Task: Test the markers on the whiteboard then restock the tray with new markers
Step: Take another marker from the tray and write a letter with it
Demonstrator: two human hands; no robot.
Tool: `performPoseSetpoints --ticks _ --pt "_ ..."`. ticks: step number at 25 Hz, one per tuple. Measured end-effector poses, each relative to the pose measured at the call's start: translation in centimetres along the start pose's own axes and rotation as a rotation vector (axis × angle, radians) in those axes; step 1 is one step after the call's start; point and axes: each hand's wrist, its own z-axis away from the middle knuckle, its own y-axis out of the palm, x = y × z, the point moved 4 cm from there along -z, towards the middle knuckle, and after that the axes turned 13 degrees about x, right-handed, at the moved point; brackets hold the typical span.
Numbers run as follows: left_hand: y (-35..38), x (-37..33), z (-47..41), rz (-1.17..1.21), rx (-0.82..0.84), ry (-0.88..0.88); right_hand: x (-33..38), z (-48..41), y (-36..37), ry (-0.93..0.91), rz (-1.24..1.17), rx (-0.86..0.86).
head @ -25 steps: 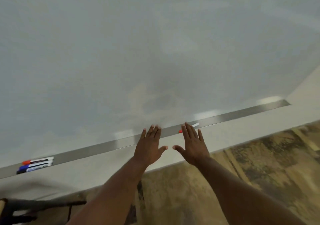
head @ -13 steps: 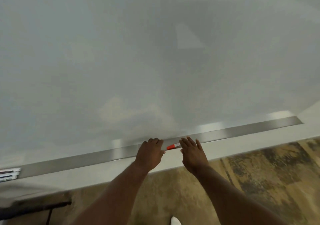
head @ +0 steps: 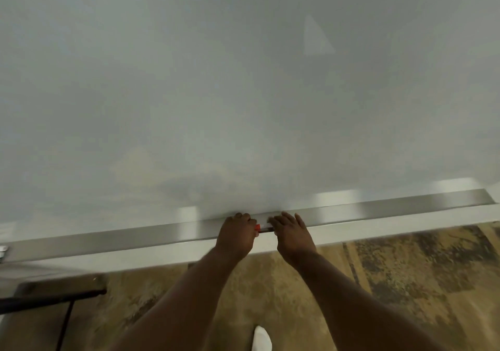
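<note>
Marker (head: 259, 228) in tray (head: 135, 238), hands (head: 236, 235) closing round

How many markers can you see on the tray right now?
1 for certain: a red-capped marker on the tray, between the left hand and right hand. White ends at the tray's far left may be more, cut off by the frame.

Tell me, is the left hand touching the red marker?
Touching. The head view shows the left hand closed over the red marker on the tray.
</note>
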Motion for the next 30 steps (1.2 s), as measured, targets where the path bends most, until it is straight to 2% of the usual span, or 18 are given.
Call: performPoseSetpoints --ticks 8,13,16,18,25,30 --pt "0.1 -0.6 0.1 0.074 -0.005 -0.02 -0.2 -0.3 -0.3 -0.058 -0.035 -0.159" --pt "-0.9 -1.5 2.2 0.141 -0.011 0.003 1.1 0.8 -1.4 -0.124 -0.104 -0.121" --pt "-2.1 -1.0 4.0 0.149 -0.036 0.046 3.1 2.1 -3.2 -0.211 -0.113 -0.165" --pt "-3.1 -0.1 5.7 0.149 -0.053 0.054 5.2 3.3 -4.5 -0.256 -0.103 -0.218" --pt "-7.6 5.6 13.9 -0.07 -0.136 0.106 14.2 6.9 -7.5 -0.344 0.011 -0.369" --pt "-12.3 11.1 21.9 -0.227 -0.219 0.161 23.9 9.8 -10.8 -0.36 0.082 -0.473"
